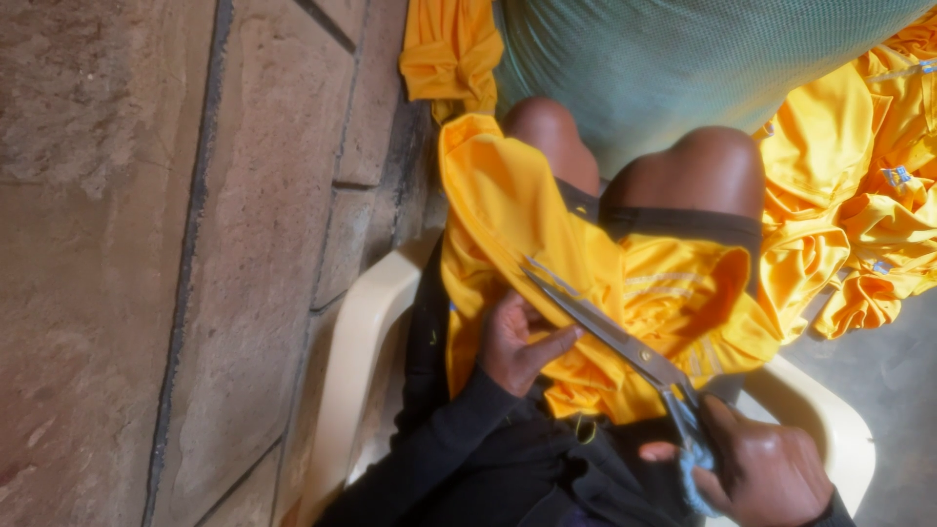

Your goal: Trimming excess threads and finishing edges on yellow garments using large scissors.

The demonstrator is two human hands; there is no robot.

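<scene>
A yellow garment [508, 205] lies draped over my lap and knees. My left hand [515, 342] pinches a fold of this yellow cloth near its lower edge. My right hand [756, 468] grips the handles of long metal scissors [605, 327]. The scissor blades point up and left across the cloth, their tips resting on the fabric just above my left hand.
I sit in a cream plastic chair [356, 342] beside a stone block wall [146, 244]. A heap of more yellow garments [869, 195] lies on the right, another yellow piece [449, 49] at the top, and a large green mesh sack [673, 59] beyond my knees.
</scene>
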